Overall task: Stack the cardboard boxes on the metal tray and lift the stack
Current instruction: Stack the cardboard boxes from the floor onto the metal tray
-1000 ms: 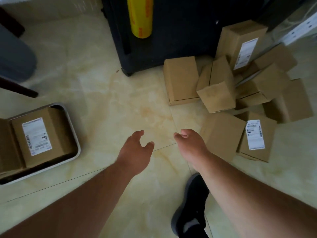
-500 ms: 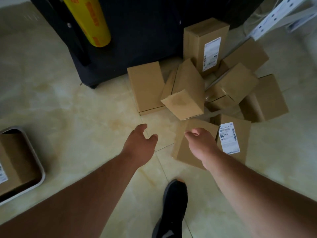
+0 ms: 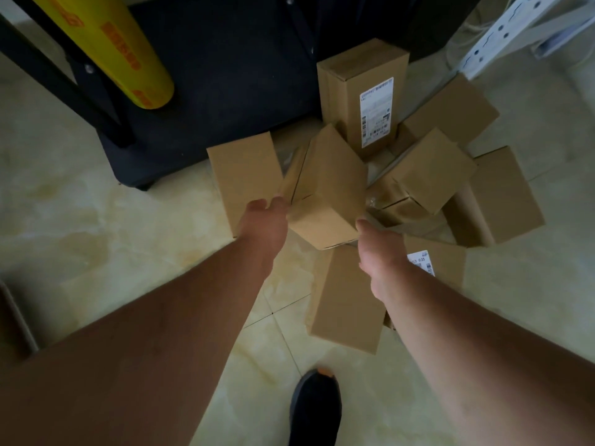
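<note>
Several cardboard boxes lie in a loose heap on the tiled floor. A tilted box (image 3: 325, 194) leans at the front of the heap. My left hand (image 3: 264, 220) reaches its left edge, fingers touching the side. My right hand (image 3: 381, 249) is at its lower right corner, thumb against the box. Neither hand is plainly closed round it. A flat box (image 3: 244, 178) lies to the left and another box (image 3: 347, 300) lies under my right wrist. An upright labelled box (image 3: 363, 91) stands behind. Only a sliver of the metal tray's rim (image 3: 22, 320) shows at the far left edge.
A black cabinet (image 3: 225, 75) stands behind the heap, with a yellow film roll (image 3: 106, 49) leaning in front of it. A white perforated metal bar (image 3: 502, 30) is at the top right. My dark shoe (image 3: 315, 410) is on the floor below my arms.
The view swung right and closer to the heap, pushing the tray almost out of view. Both hands moved forward from above the bare floor to either side of the tilted box.
</note>
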The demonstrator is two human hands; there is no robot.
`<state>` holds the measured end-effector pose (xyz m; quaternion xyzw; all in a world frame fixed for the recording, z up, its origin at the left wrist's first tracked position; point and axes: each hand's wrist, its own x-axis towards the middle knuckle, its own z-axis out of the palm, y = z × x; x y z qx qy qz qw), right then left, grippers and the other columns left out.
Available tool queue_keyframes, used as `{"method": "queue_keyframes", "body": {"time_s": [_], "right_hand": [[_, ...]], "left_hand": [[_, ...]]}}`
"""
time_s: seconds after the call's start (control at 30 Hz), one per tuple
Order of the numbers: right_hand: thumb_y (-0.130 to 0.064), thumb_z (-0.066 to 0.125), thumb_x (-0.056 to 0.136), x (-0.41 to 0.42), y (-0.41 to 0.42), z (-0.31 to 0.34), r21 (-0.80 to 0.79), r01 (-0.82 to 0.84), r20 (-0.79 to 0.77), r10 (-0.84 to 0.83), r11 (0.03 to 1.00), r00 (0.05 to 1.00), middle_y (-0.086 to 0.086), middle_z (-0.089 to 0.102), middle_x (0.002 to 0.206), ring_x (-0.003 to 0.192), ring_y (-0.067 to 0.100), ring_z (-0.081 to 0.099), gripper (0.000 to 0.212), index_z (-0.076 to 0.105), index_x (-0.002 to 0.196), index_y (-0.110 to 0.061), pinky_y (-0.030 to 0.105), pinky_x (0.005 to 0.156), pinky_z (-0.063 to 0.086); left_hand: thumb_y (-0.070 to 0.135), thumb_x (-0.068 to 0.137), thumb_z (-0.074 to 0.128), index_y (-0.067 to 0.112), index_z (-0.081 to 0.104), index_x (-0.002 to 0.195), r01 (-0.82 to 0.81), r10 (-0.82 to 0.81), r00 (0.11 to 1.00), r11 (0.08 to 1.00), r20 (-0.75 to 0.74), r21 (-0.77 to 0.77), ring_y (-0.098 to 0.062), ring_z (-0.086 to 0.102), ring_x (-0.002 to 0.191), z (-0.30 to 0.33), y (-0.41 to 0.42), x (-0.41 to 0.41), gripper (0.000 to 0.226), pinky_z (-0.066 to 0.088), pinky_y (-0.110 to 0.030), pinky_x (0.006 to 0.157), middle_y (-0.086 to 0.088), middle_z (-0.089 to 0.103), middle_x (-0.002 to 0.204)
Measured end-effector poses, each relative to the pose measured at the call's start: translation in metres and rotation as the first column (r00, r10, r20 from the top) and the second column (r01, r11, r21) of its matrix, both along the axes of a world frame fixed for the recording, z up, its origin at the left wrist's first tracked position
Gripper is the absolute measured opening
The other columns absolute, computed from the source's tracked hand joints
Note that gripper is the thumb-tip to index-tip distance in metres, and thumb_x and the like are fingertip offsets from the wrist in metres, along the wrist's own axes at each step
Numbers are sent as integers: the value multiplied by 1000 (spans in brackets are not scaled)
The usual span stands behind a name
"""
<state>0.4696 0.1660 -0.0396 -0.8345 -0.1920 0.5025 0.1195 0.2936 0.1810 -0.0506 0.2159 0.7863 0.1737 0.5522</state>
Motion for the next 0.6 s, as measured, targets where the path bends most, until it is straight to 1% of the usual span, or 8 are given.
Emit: {"method": "queue_keyframes", "body": {"time_s": [0.1, 0.17, 0.2, 0.23, 0.3, 0.4, 0.5, 0.6], "right_hand": [[-47, 57, 97, -2, 5, -5, -7, 146, -101, -146, 989, 984, -4, 61, 95, 86, 19, 60, 40, 65, 122, -17, 50, 107, 51], [-47, 59, 97, -4, 7, -4, -33, 209, -162, -211, 977, 964, 3, 66, 115, 105, 25, 64, 31, 69, 112, -22, 51, 110, 49], [-46, 60, 98, -5, 8, -3, -39, 236, -185, -239, 971, 953, 4, 66, 117, 110, 27, 65, 30, 69, 116, -25, 50, 111, 49], [-45, 61, 98, -6, 8, -4, -41, 260, -208, -263, 965, 942, 1, 66, 111, 107, 24, 64, 33, 68, 122, -24, 48, 110, 49], [-44, 63, 98, -7, 9, -6, -38, 283, -232, -284, 958, 930, -6, 63, 100, 99, 15, 60, 35, 65, 123, -20, 42, 107, 52], [-40, 66, 97, -9, 9, -9, -40, 305, -233, -306, 951, 923, -5, 62, 93, 86, 12, 58, 24, 65, 103, -16, 40, 106, 54], [-38, 70, 96, -12, 4, -9, -29, 317, -255, -314, 948, 915, -5, 63, 95, 90, 12, 59, 27, 62, 109, -16, 38, 104, 55], [-35, 72, 95, -10, -4, -7, 6, 312, -277, -298, 950, 914, -4, 65, 98, 95, 11, 61, 20, 65, 102, -18, 37, 103, 56]], "left_hand": [[55, 99, 45, 17, 62, 135, -67, 70, 995, 996, 67, -53, -36, 60, 120, -5, 6, 2, 55, 48, -46, 108, -16, 61, 133], [46, 103, 49, 11, 60, 139, -86, 92, 987, 995, 135, -49, -37, 58, 125, -7, 6, 4, 51, 47, -50, 110, -20, 59, 139], [44, 103, 52, 7, 60, 136, -95, 101, 983, 994, 150, -46, -35, 59, 121, -8, 4, 5, 51, 47, -51, 110, -20, 60, 136], [43, 102, 54, 6, 63, 131, -94, 100, 982, 994, 157, -48, -31, 59, 114, -10, 4, 5, 48, 47, -52, 110, -18, 63, 128], [46, 99, 57, 15, 65, 108, -93, 104, 982, 993, 155, -75, -28, 59, 113, -12, 3, 5, 33, 48, -50, 109, -6, 63, 110], [45, 97, 62, 23, 59, 84, -124, 140, 972, 988, 187, -91, -27, 61, 111, -13, 6, 3, 26, 49, -50, 109, -1, 61, 96], [36, 97, 64, 22, 60, 79, -166, 185, 954, 981, 238, -98, -23, 59, 94, -7, 7, 1, 24, 49, -49, 106, -4, 60, 100], [32, 98, 66, 23, 63, 85, -204, 227, 935, 973, 273, -109, -18, 64, 100, 2, 0, -3, 16, 54, -41, 104, 1, 66, 107]]}}
